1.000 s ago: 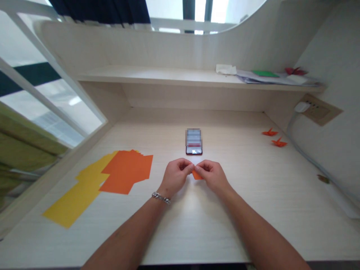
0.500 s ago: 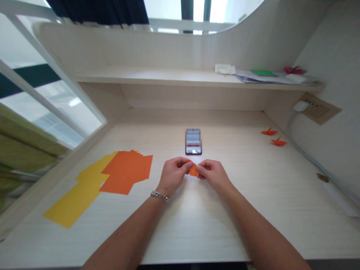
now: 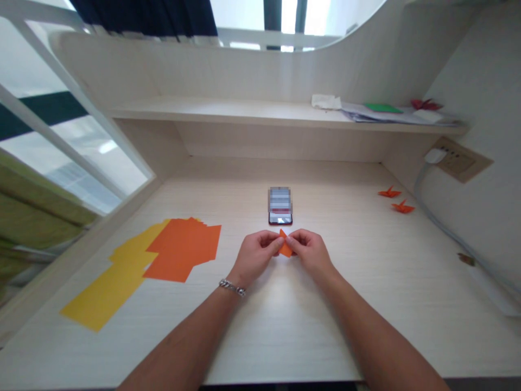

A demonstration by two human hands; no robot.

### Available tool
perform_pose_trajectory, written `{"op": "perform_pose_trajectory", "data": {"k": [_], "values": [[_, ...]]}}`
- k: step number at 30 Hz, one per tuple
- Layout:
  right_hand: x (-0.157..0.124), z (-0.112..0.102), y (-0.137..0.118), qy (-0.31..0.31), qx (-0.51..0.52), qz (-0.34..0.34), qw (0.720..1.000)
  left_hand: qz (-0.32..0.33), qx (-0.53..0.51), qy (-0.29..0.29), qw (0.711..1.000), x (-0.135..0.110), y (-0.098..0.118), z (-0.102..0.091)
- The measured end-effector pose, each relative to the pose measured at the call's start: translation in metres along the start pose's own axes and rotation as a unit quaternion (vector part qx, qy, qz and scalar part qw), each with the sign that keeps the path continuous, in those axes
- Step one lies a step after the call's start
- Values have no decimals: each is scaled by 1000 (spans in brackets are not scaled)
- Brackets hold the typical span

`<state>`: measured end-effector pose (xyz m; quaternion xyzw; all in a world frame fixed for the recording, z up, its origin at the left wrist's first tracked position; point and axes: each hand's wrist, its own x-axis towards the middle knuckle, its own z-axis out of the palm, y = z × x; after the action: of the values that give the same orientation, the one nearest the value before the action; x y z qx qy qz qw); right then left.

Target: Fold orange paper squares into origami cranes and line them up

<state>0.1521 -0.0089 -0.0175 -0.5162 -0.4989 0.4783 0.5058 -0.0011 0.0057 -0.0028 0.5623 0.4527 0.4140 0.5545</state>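
A small folded piece of orange paper [image 3: 286, 244] is pinched between the fingertips of both hands, with its pointed corner up. My left hand [image 3: 257, 255] grips its left side, and a silver chain bracelet [image 3: 232, 287] circles that wrist. My right hand [image 3: 310, 252] holds the right side. Both hands are just in front of a phone [image 3: 280, 206], which lies on the pale wood desk [image 3: 325, 326] with its screen blurred. To the left lie loose orange sheets [image 3: 181, 251] overlapping yellow sheets [image 3: 108, 293].
Two small orange paper cranes [image 3: 389, 192] stand at the desk's right. A wall socket [image 3: 459, 160] with a plugged-in cable is above them. A shelf [image 3: 228, 111] at the back holds papers and a red paper crane [image 3: 421, 103]. A window is on the left.
The orange paper has shifted up between my fingertips and shows more, with its point now up. My hands have drawn slightly apart at the fingertips; the sheets and phone have not moved.
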Motion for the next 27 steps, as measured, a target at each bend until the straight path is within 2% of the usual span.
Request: {"op": "perform_pose_trajectory", "data": {"k": [6, 8, 11, 13, 18, 23, 27], "values": [[-1, 4, 2, -46, 45, 41, 997, 35, -4, 41, 999, 1, -2, -1], [-1, 4, 1, -31, 30, 35, 998, 27, -13, 37, 999, 1, -1, 0], [-1, 3, -2, 13, 0, 7, 1000, -4, -23, -12, 1000, 0, 1, 2], [-1, 2, -4, 22, 11, 5, 1000, -13, -9, -28, 999, -1, 2, 2], [0, 2, -3, -15, 63, 21, 998, 16, 21, 16, 1000, 0, 2, 1], [0, 2, -3, 9, 49, -4, 999, -6, -40, -25, 999, -2, 4, 2], [-1, 3, -5, 6, 78, 11, 997, 5, -25, -1, 1000, -2, 6, 2]]}}
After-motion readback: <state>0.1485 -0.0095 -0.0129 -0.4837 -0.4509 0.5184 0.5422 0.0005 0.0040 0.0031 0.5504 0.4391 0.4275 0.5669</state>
